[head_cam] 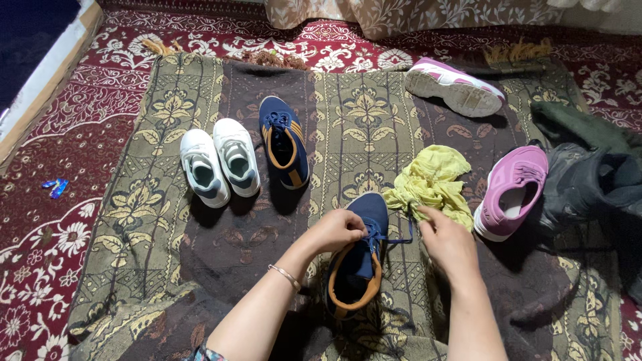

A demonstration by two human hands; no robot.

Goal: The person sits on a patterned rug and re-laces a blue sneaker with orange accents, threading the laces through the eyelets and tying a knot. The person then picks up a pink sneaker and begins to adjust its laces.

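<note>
A patterned olive-and-brown mat [361, 127] lies over a red floral carpet [47, 220], and I sit at its near edge so everything is within reach. The navy shoe with the orange collar [361, 264] stands upright right in front of me, toe pointing away, so its laces face up. My left hand [338, 230] is closed on the laces at the tongue, pinning them, while my right hand [449, 242] pinches the blue lace end [401, 239] and draws it out sideways, taut. Just beyond, touching my right fingers, lies a crumpled yellow-green cloth [433, 182]. The matching navy shoe [284, 140] sits further out beside a pair of white sneakers [219, 164], lined up neatly. Two pink sneakers [511, 190] lie apart to the right, one tipped on its side, near a heap of dark clothing [592, 174].
</note>
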